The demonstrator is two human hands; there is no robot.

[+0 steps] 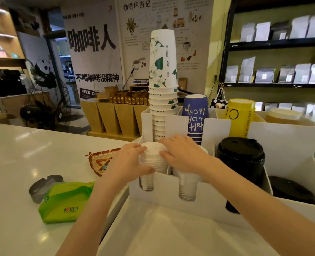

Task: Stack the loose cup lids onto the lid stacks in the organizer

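Note:
A white organizer [164, 196] stands on the counter with several slots. In its front left slot rises a stack of white lids [153, 159]. My left hand [129, 161] grips the left side of that stack near its top. My right hand [182, 154] rests on the stack's right side and top, and it covers the top of a second white lid stack [187, 187] in the neighbouring slot. A stack of black lids [240, 156] fills the slot to the right. No loose lid shows apart from the stacks.
Tall stacks of flowered white cups [163, 80], blue cups [195, 117] and yellow cups [240, 117] stand in the rear slots. A green tissue pack [64, 202], a grey metal piece [40, 187] and a woven basket [102, 159] lie on the counter at left. More black lids [289, 189] sit at far right.

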